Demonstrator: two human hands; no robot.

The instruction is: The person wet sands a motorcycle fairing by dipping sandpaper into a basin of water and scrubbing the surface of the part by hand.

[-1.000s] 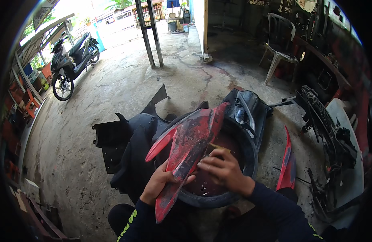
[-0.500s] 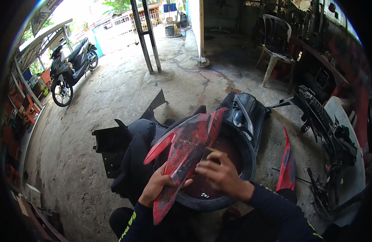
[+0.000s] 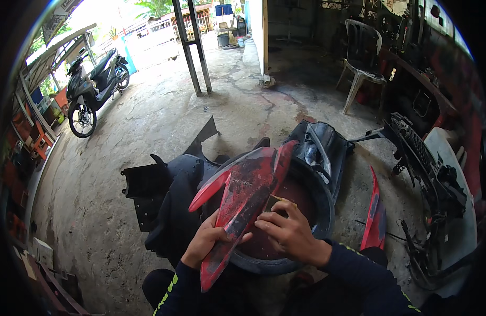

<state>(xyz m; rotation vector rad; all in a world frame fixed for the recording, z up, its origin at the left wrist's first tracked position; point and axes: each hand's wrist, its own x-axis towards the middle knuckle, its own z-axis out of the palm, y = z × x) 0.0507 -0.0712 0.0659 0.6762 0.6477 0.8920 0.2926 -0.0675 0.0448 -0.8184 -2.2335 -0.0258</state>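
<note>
Two bare hands are at work near the middle of the head view. The left hand [image 3: 207, 241] grips the lower part of a scuffed red panel [image 3: 251, 181], thumb across the top face and fingers curled beneath, their tips showing past its right side. The panel slants from lower centre up toward the right, over a dark round basin [image 3: 327, 213] with reddish liquid in it. The right hand [image 3: 291, 231] pinches a small tan-and-dark pad [image 3: 271, 203] between thumb and bent fingers, just at the panel's right edge; whether it presses there, I cannot tell. The step in hand looks like rubbing down that worn surface. The next move seems to call for a steady left grip and the pad kept flat along the curved edge, stroke by stroke.
</note>
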